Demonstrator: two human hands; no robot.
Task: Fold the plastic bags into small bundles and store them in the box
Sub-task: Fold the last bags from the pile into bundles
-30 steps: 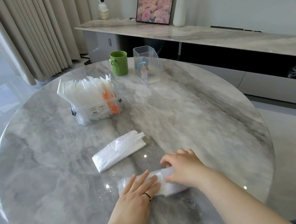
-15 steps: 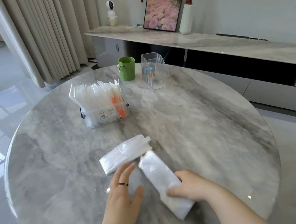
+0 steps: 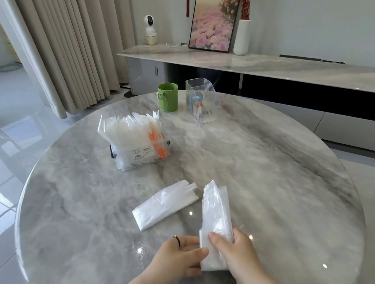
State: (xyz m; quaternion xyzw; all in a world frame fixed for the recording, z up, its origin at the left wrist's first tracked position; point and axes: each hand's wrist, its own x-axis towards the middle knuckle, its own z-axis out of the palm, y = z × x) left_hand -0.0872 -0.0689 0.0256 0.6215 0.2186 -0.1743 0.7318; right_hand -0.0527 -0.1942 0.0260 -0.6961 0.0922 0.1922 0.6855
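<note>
Both hands pinch the near end of one folded plastic bag (image 3: 215, 213), and that shared grip is the centre of everything. On the right side of the grip, the right hand (image 3: 231, 248) has its thumb on top of the strip and its fingers curled under the far edge, pressed together on the plastic. From the left side of the grip, the left hand (image 3: 179, 256) meets it with thumb and fingertips closed on the strip's left edge, a dark ring on one finger.

Ahead of the grip the bag runs as a long narrow strip, its long axis pointing almost straight away from the person, its far tip free and apparently lifted a little off the surface (image 3: 272, 177). Just left of that tip, close but apart, lies a second folded bag (image 3: 165, 206), slanted across the line of the first.

Farther ahead and to the left stands the box (image 3: 138, 151), clear plastic and already packed with upright white bundles and an orange one. Beyond it, a green cup (image 3: 168, 97) and a ribbed clear holder (image 3: 203, 101).

My reading: the strip is not yet a small bundle, so shortening it means folding along that long axis, from the grip toward the far tip. The box lies ahead and left, nearer the left hand
</note>
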